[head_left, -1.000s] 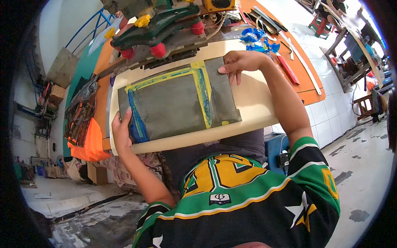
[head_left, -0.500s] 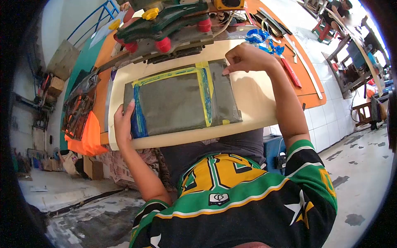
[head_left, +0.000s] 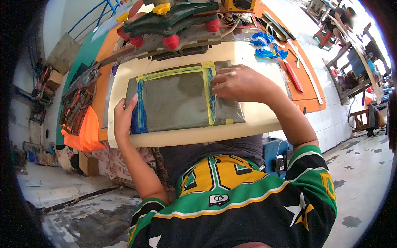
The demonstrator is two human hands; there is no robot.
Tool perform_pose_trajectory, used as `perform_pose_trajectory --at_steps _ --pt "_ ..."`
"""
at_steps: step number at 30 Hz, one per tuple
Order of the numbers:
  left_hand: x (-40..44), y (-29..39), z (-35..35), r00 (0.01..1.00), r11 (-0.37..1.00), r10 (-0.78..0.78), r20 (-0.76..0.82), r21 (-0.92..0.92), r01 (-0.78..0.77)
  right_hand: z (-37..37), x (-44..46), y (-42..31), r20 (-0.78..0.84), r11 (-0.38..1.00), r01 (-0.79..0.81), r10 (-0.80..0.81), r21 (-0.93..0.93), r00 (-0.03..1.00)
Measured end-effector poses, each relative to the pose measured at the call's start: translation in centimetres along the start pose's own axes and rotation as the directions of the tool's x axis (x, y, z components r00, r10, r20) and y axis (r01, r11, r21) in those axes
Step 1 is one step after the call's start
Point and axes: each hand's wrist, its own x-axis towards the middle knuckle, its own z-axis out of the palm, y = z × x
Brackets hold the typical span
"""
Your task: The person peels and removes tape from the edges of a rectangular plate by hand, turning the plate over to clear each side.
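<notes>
On a cream board atop the counter, gripping a gray panel by its edge with left hand; having moved curled right hand from corner to yellow tape, shifting work there, with pinch unclear.

A red-handled tool lies beside a long white strip on the orange tabletop.

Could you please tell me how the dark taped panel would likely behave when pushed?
The dark taped panel looks fairly stiff, as its edges run nearly straight. Lying flat, it would probably slide rather than roll or tip.
</notes>
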Motion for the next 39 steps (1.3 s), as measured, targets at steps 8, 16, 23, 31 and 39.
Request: perform_pose_trajectory --at_steps 8,16,23,31,39 --pt "-0.2 0.0 0.1 1.0 0.999 -0.006 0.004 -0.039 0.007 1.5 0.0 0.4 -0.106 0.954 0.252 -0.27 -0.162 0.957" --pt "0.0 -0.6 0.3 0.998 0.997 0.056 -0.017 -0.054 -0.056 2.6 -0.1 1.0 -0.173 0.92 0.355 -0.381 -0.164 0.908" --pt "-0.8 0.5 0.6 0.999 0.999 0.027 -0.026 -0.042 -0.028 3.4 -0.3 1.2 -0.186 0.983 0.178 -0.182 -0.038 0.965" --pt "-0.8 0.1 0.5 0.996 0.997 0.064 -0.065 0.044 -0.062 3.2 -0.5 1.7 -0.296 0.966 0.126 -0.055 0.226 0.954" --pt "-0.6 -0.3 0.5 0.998 0.999 0.041 -0.041 -0.029 -0.042 3.3 -1.0 0.9 -0.114 0.967 0.229 -0.241 -0.109 0.964"
